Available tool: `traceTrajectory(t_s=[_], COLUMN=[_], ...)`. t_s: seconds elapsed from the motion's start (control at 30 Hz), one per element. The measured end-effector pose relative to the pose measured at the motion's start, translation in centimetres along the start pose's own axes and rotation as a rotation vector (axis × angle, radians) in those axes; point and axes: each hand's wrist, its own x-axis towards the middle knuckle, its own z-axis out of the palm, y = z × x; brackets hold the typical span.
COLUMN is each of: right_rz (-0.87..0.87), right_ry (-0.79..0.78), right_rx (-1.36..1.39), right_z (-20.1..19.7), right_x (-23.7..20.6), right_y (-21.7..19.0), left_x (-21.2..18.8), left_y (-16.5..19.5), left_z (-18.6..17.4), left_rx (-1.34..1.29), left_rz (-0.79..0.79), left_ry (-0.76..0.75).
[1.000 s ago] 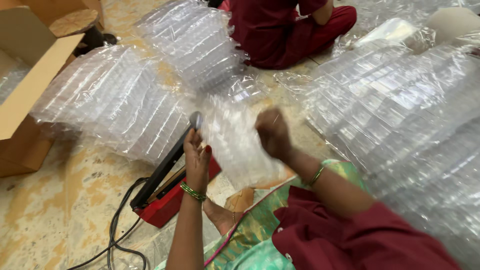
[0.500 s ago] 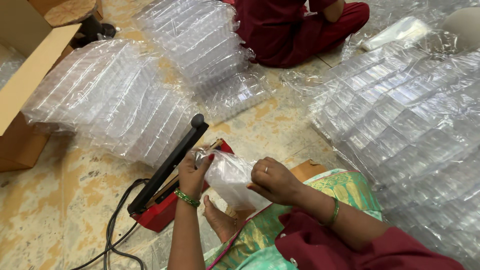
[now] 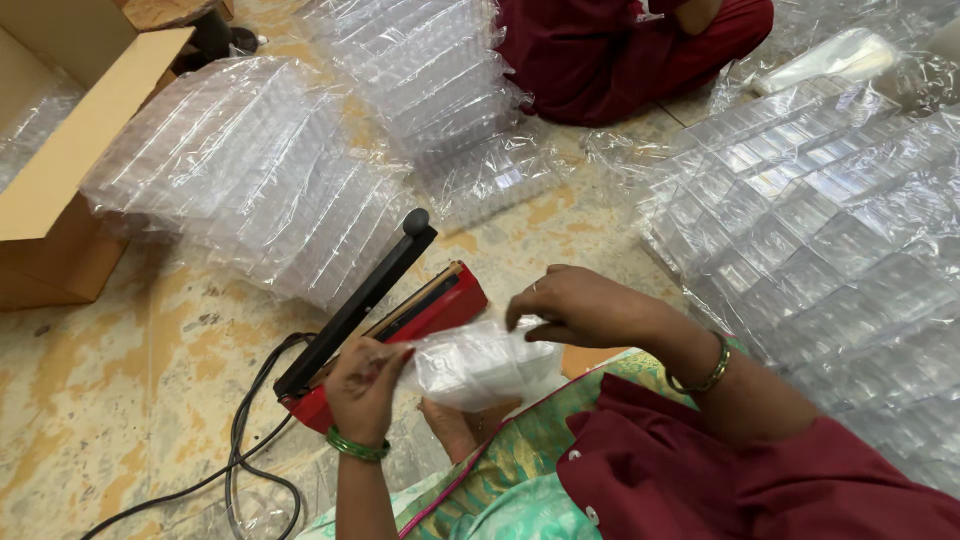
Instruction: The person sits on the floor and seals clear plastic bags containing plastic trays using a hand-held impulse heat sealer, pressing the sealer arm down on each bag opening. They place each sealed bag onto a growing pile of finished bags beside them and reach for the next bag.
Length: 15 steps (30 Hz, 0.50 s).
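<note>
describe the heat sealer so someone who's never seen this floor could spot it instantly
Start at the open cardboard box at the left edge, then move right across the tiled floor to just ahead of the person's left hand. The heat sealer lies there: a red base with a long black arm raised at an angle and a black cable trailing away. It is the only opaque coloured thing among clear plastic packs.

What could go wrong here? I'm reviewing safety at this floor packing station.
The left hand holds the clear plastic bag right beside the red heat sealer, whose black arm is raised: fingers might get pinched or burned. The black cable loops loosely on the floor, a possible snag.
</note>
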Motion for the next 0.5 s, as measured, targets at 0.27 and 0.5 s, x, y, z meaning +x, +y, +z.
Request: traceTrajectory(t_s=[0.27,0.5], right_rz=[0.007,0.084], right_ry=[0.11,0.47], right_rx=[-0.164,-0.122], right_z=[-2.8,-5.9], right_x=[-4.0,-7.6], right_y=[-0.6,-3.2], left_x=[-0.9,-1.3], left_y=[5.0,7.2], left_z=[0.4,1.6], left_rx=[0.461,0.492], left_rz=[0.163,0.167], left_ry=[-0.101,-0.044])
